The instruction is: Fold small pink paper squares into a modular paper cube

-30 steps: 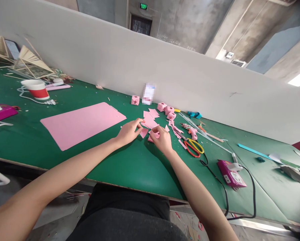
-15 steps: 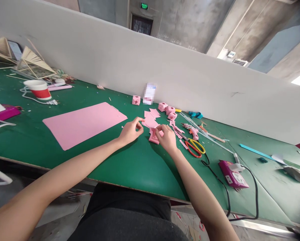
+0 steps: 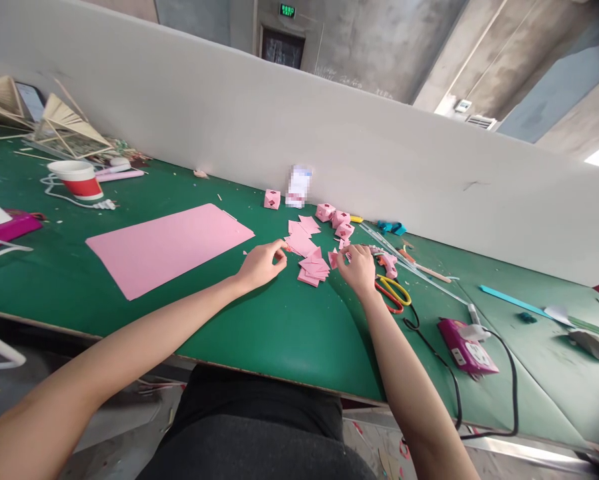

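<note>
My left hand (image 3: pixel 263 265) is curled in a pinch just left of the loose pink paper pieces (image 3: pixel 302 244). Something tiny and reddish shows by its fingertips, too small to name. My right hand (image 3: pixel 359 270) is closed at the fingertips on a small piece of pink paper (image 3: pixel 333 259), beside a fanned stack of pink paper pieces (image 3: pixel 313 272). Behind that hand, the scissors (image 3: pixel 394 291) are partly hidden, with red and yellow handles showing. A pink glue gun (image 3: pixel 389 265) lies just past it.
Several pink paper shapes with cut-out holes (image 3: pixel 340 219) stand near the white partition (image 3: pixel 204 107). A large pink sheet (image 3: pixel 169 250) lies left. A paper cup (image 3: pixel 79 180) is farther left. At right are a magenta power strip (image 3: pixel 467 347) and its black cord (image 3: pixel 514 393).
My right hand has moved right, away from the pink stack, with a small paper piece at its fingertips. The stack now shows, and the scissors are more covered. My left hand has barely moved.
</note>
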### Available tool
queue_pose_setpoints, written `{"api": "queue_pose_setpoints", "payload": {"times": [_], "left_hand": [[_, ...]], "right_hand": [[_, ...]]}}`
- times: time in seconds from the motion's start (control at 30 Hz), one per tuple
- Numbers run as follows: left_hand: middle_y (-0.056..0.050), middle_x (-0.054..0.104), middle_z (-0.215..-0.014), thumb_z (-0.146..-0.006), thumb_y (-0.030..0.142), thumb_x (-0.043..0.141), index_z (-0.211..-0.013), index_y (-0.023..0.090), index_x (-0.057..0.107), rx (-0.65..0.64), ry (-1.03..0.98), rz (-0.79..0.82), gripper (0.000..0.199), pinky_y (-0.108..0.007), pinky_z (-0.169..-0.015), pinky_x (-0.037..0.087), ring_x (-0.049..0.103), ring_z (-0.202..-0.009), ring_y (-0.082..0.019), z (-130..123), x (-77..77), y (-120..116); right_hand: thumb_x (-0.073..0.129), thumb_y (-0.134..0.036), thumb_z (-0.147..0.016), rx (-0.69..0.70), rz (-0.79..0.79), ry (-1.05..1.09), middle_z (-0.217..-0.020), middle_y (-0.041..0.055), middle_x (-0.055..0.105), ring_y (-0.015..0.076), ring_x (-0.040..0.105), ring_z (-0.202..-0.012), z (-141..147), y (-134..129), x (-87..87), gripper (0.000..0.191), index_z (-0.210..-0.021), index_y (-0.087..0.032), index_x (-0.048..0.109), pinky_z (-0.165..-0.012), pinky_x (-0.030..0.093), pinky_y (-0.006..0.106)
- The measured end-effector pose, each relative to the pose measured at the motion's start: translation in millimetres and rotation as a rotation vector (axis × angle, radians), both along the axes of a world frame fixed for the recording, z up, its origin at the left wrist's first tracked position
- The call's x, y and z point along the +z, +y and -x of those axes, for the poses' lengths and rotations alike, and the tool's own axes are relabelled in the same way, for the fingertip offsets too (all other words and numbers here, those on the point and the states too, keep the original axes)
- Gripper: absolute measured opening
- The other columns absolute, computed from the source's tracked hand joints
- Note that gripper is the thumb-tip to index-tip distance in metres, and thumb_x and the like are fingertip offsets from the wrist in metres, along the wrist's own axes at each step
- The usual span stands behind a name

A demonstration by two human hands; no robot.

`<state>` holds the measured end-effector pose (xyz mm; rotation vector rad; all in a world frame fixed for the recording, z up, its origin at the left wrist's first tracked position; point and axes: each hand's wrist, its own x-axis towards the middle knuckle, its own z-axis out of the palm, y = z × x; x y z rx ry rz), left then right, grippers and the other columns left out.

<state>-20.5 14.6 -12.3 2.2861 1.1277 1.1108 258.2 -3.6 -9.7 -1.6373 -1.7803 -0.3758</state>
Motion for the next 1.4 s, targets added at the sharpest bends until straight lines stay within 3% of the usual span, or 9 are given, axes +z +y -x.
{"api": "queue_pose_setpoints", "payload": {"times": [0.17,0.37,0.6,0.8,0.97,1.07,1.2,1.4], "left_hand": [[0.0,0.076,-0.084,-0.088,0.028,0.055,-0.104,0.022,0.064,-0.015,0.01,-0.013,0.02,-0.029,-0.064,0.05,0.071,-0.073,-0.019,0,-1.8,1],[-0.001,0.076,-0.086,-0.088,0.026,0.055,-0.099,0.022,0.065,-0.042,0.001,-0.007,0.016,-0.031,-0.07,0.053,0.073,-0.079,-0.02,-2,0.8,-2],[-0.003,0.077,-0.091,-0.088,0.026,0.055,-0.097,0.022,0.066,-0.058,-0.012,0.001,0.014,-0.033,-0.076,0.057,0.074,-0.083,-0.021,-4,2.2,-4],[-0.003,0.077,-0.093,-0.089,0.025,0.055,-0.095,0.022,0.065,-0.073,-0.021,0.003,0.012,-0.034,-0.077,0.057,0.073,-0.083,-0.021,-3,0.9,-3],[-0.004,0.076,-0.092,-0.093,0.032,0.058,-0.111,0.021,0.061,-0.056,-0.092,-0.003,0.022,-0.035,-0.078,0.057,0.072,-0.085,-0.021,-4,-1.4,0],[-0.006,0.075,-0.104,-0.092,0.036,0.062,-0.115,0.021,0.06,-0.073,-0.155,0.004,0.027,-0.035,-0.082,0.058,0.072,-0.093,-0.021,-5,-1.6,0],[-0.008,0.074,-0.106,-0.091,0.041,0.064,-0.111,0.02,0.061,-0.112,-0.302,0.15,0.029,-0.034,-0.082,0.059,0.072,-0.098,-0.022,-7,-2.2,2],[-0.005,0.074,-0.089,-0.086,0.035,0.068,-0.11,0.018,0.06,-0.168,-0.568,0.471,0.03,-0.034,-0.077,0.058,0.072,-0.082,-0.019,-8,-2.5,5]], "right_hand": [[0.055,-0.031,-0.09,0.08,-0.004,0.01,-0.102,0.0114,0.071,0.0321,0.056,-0.106,6,-2,2.0,0.017,-0.092,-0.022,0.069,-0.095,0.045,0.047],[0.065,-0.042,-0.09,0.243,0.122,-0.053,-0.108,0.0085,0.073,0.0324,0.055,-0.116,29,-7,-0.6,0.022,-0.099,-0.023,0.07,-0.101,0.043,0.049],[0.073,-0.051,-0.083,0.203,0.221,-0.121,-0.116,0.0125,0.073,0.0364,0.055,-0.121,49,-13,-4.4,0.047,-0.12,-0.023,0.062,-0.095,0.046,0.053],[0.073,-0.044,-0.083,0.234,0.24,-0.076,-0.119,0.0114,0.073,0.0364,0.055,-0.121,49,-13,-3.6,0.047,-0.123,-0.023,0.06,-0.099,0.045,0.054],[0.072,-0.037,-0.084,0.301,0.186,0.001,-0.127,0.01,0.069,0.0337,0.054,-0.123,55,-17,1.0,0.05,-0.13,-0.023,0.058,-0.104,0.044,0.052],[0.071,-0.038,-0.085,0.355,0.148,0.004,-0.132,0.0098,0.067,0.0319,0.054,-0.124,65,-23,4.2,0.052,-0.133,-0.023,0.056,-0.105,0.044,0.05],[0.068,-0.037,-0.088,0.428,0.092,-0.021,-0.131,0.011,0.066,0.0304,0.053,-0.128,77,-28,5.6,0.052,-0.137,-0.023,0.054,-0.107,0.045,0.048],[0.067,-0.034,-0.089,0.448,0.032,-0.027,-0.129,0.0122,0.066,0.0315,0.051,-0.13,80,-28,1.2,0.051,-0.137,-0.022,0.055,-0.108,0.046,0.05]]}}
